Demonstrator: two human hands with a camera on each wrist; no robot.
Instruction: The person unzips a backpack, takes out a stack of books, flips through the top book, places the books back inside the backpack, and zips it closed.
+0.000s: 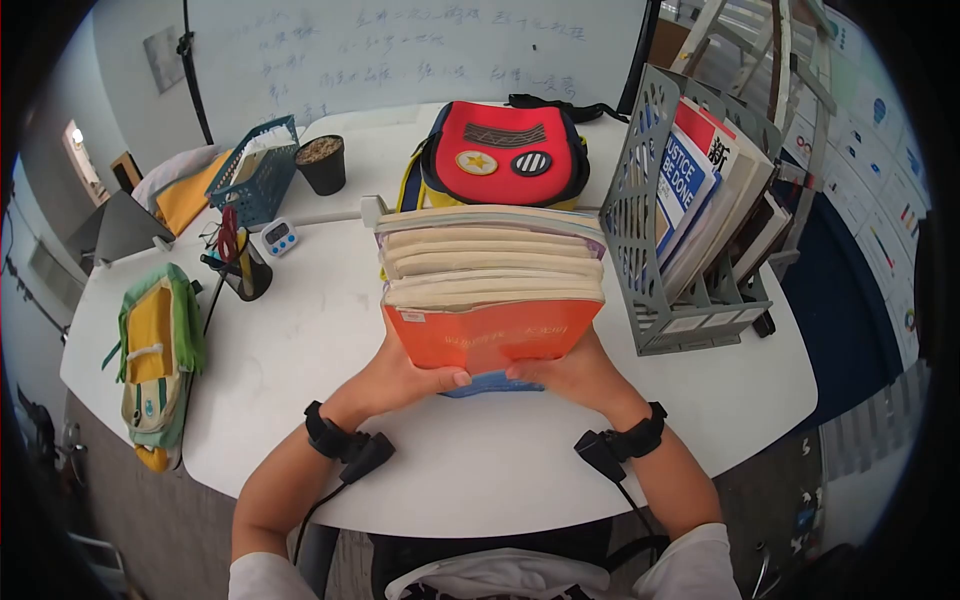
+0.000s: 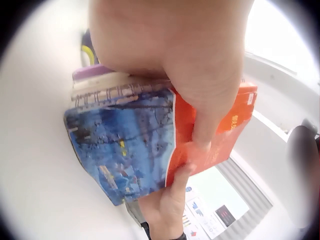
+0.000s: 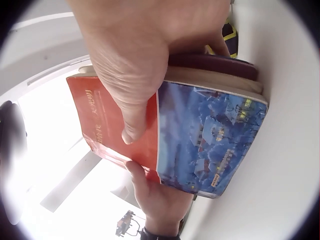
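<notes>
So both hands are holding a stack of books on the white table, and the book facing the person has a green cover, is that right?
Not quite. The front book has an orange cover, not green, as the head view shows. The rest stands: the left hand and the right hand both hold the stack of books on the white table.
</notes>
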